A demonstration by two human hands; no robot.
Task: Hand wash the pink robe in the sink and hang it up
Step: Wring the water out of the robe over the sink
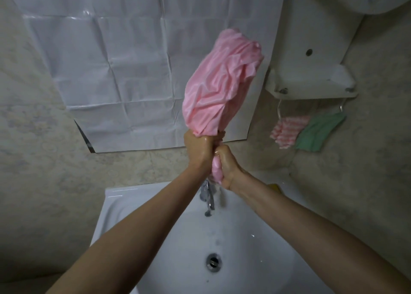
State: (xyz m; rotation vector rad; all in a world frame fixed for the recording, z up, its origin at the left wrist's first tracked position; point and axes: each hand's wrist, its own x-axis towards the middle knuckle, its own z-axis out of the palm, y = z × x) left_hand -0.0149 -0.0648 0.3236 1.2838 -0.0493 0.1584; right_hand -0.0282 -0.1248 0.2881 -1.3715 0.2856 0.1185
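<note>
Both fists are clamped tight around the twisted neck of the pink robe (222,82), stacked one over the other: the left hand (199,148) grips higher and the right hand (225,166) squeezes the lower tail. This looks like wringing. Most of the robe bunches up toward 12 o'clock from the fists, directly over the sink (115,195) at 6 o'clock, probably so that squeezed-out water falls into the basin rather than on the floor. The tap (208,200) sits just under the hands, with the drain (213,261) further toward 6 o'clock. At 3 o'clock, under a wall shelf (311,82), hang a striped pink cloth (289,129) and a green cloth (320,133). The count is two hands, one robe, one sink, one tap, one drain and two cloths.
</note>
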